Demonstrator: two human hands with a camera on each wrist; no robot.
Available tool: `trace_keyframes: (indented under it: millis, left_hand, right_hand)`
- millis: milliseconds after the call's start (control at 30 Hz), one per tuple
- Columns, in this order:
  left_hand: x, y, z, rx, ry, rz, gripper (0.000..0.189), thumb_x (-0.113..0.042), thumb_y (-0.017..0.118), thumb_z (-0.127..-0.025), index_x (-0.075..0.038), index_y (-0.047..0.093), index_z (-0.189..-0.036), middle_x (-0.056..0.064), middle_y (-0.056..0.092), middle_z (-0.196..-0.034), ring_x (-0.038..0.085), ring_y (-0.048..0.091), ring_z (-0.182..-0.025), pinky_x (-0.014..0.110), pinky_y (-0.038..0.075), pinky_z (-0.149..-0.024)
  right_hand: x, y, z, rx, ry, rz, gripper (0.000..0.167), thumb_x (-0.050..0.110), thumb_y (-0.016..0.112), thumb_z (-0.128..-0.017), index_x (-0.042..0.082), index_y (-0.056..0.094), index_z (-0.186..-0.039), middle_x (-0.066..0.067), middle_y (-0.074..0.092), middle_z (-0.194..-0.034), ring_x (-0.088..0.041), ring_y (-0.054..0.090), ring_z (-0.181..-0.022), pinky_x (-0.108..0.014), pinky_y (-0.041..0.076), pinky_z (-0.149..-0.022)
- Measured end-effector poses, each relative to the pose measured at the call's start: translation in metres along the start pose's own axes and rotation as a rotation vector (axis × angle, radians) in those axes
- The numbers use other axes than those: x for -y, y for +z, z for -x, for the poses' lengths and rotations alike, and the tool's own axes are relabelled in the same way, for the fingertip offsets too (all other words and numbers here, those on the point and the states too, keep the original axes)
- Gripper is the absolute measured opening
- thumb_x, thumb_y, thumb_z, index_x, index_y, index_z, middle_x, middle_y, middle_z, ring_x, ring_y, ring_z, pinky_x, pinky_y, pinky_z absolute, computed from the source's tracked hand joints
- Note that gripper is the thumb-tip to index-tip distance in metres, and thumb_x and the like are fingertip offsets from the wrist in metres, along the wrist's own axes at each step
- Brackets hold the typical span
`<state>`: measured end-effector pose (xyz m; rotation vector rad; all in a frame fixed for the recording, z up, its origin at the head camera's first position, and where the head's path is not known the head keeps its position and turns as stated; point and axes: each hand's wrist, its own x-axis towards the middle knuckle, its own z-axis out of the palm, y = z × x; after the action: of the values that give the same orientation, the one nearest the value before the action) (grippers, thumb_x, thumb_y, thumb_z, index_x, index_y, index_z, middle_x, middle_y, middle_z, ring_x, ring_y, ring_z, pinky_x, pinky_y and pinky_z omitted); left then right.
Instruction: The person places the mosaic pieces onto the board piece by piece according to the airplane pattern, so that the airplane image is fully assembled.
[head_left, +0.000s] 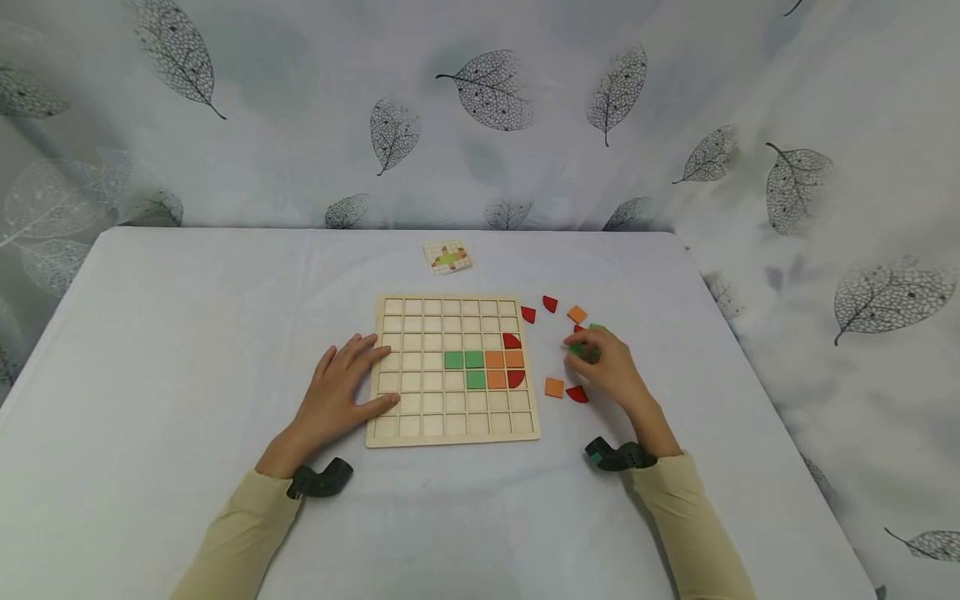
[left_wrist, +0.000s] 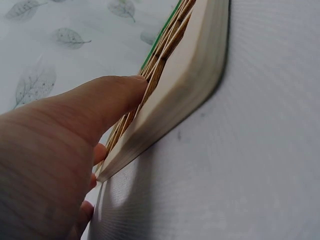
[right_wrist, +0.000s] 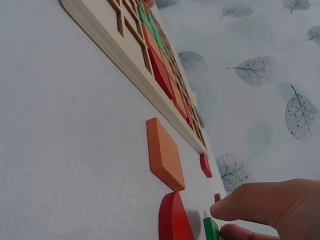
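A wooden grid board [head_left: 453,425] lies on the table with green, orange and red tiles in some cells. On its left edge rests my left hand [head_left: 333,400], fingers spread; in the left wrist view the thumb [left_wrist: 117,95] lies over the rim. My right hand [head_left: 615,371] is right of the board over a green tile [right_wrist: 211,229]. Its thumb and forefinger are bent and stand apart around that tile; contact is unclear. Nearby lie an orange square [head_left: 554,387] and a red quarter-circle [head_left: 577,394]. My palm and fingers partly hide more pieces.
Behind the board lies a small pattern card [head_left: 448,257]. Two red quarter-circles, one of them [head_left: 550,304], and an orange square [head_left: 577,314] lie beyond the right hand. White cloth [head_left: 225,333] covers the table, and a leaf-print curtain [head_left: 300,100] hangs behind.
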<state>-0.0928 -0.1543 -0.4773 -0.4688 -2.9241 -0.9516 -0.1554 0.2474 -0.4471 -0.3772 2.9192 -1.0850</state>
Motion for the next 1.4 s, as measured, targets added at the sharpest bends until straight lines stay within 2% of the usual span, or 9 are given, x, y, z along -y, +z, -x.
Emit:
trace_keyframes:
  millis: [167,467,800,1100,1400]
  left_hand:
    - [0.0001,-0.0004,0.0001,0.005,-0.001,-0.003,0.073,-0.041,0.073,-0.083,-0.008,0.047,-0.143,0.015,0.034,-0.154,0.036,0.02,-0.146,0.055,0.007,-0.118]
    - [0.0006,0.0002,0.0004,-0.014,0.012,0.002,0.072,-0.039,0.074,-0.083,-0.008,0.048,-0.142,0.015,0.035,-0.153,0.036,0.021,-0.146,0.056,0.009,-0.117]
    - [0.0004,0.0,0.0,0.006,-0.005,0.005,0.074,-0.041,0.074,-0.083,-0.009,0.047,-0.143,0.014,0.034,-0.154,0.035,0.02,-0.146,0.054,0.007,-0.118]
    - [-0.0003,-0.0009,0.0002,0.006,-0.004,0.009,0.073,-0.04,0.075,-0.083,-0.009,0.047,-0.143,0.014,0.034,-0.154,0.035,0.02,-0.147,0.054,0.006,-0.118]
    - [-0.0004,-0.0009,0.0002,0.004,-0.006,0.01,0.073,-0.04,0.074,-0.083,-0.009,0.047,-0.143,0.014,0.034,-0.154,0.035,0.02,-0.147,0.054,0.006,-0.118]
  right_hand:
    - [-0.0031,-0.0016,-0.0001,0.023,0.008,0.002,0.022,0.001,0.07,-0.086,-0.001,0.068,-0.108,-0.017,0.058,-0.104,-0.027,0.054,-0.082,-0.028,0.047,-0.068]
    - [-0.0039,-0.0011,0.0,0.067,0.042,-0.004,0.024,-0.002,0.07,-0.085,-0.002,0.067,-0.109,-0.014,0.059,-0.091,-0.023,0.053,-0.078,-0.02,0.047,-0.064]
    - [-0.0002,0.0007,0.0011,0.07,0.055,-0.031,0.023,0.0,0.071,-0.085,-0.001,0.067,-0.107,-0.009,0.059,-0.08,-0.02,0.052,-0.07,-0.019,0.045,-0.057]
    - [0.0005,0.0007,0.002,0.072,0.033,-0.028,0.021,0.0,0.072,-0.084,0.0,0.069,-0.104,-0.009,0.062,-0.08,-0.02,0.054,-0.07,-0.021,0.047,-0.058]
    - [0.0025,0.0017,0.003,0.092,0.009,-0.04,0.02,0.0,0.073,-0.083,0.0,0.07,-0.103,-0.011,0.063,-0.088,-0.02,0.056,-0.073,-0.021,0.047,-0.06]
